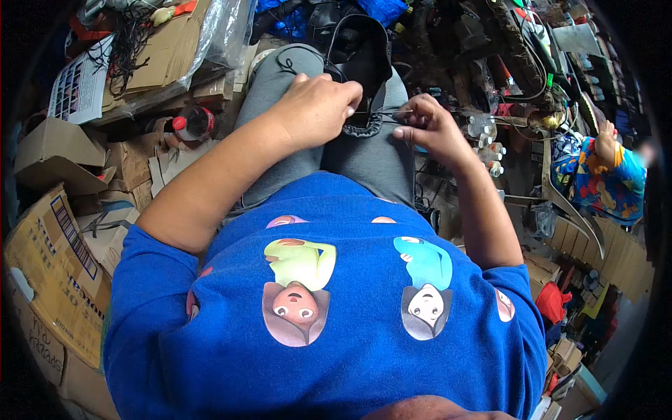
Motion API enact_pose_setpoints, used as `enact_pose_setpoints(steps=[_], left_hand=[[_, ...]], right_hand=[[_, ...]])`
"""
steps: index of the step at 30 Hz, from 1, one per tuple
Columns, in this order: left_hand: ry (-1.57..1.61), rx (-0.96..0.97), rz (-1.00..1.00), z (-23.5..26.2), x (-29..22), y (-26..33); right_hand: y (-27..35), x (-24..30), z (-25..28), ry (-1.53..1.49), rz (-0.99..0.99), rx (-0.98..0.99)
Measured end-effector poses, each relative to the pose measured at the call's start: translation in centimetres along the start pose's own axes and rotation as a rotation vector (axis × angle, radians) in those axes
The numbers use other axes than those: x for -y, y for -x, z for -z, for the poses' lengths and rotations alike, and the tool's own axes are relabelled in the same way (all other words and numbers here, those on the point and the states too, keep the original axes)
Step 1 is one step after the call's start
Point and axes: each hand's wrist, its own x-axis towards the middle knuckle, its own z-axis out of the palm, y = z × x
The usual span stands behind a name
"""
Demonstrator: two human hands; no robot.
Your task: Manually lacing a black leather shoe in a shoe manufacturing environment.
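Observation:
A black piece that looks like a shoe upper lies across my grey-trousered thighs, its far end forming an open loop. Its near end is a gathered, puckered edge. My left hand is closed at the left side of this edge, fingers curled and pinching it. On the right, my right hand has thumb and fingers bent around a thin dark thread, which runs across to the black piece. A loose dark cord end curls on my left thigh beyond the left hand.
Cardboard sheets under clear plastic and a red-capped bottle stand at the left, with boxes nearer. Small bottles and cluttered tools fill the right. Another person in bright patterned clothes is at the far right.

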Motion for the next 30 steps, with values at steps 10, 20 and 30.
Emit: enact_pose_setpoints(steps=[10,20,30], left_hand=[[-0.007,0.046,-0.156,-1.1,1.0,-0.7],[-0.035,0.024,-0.155,-1.1,1.1,-0.3],[-0.170,-0.113,-0.327,-0.3,2.8,1.8]], right_hand=[[1.2,2.9,2.0,0.201,0.157,-0.131],[-1.9,5.9,0.8,1.073,0.435,0.101],[-2.4,3.1,0.8,1.043,0.544,0.188]])
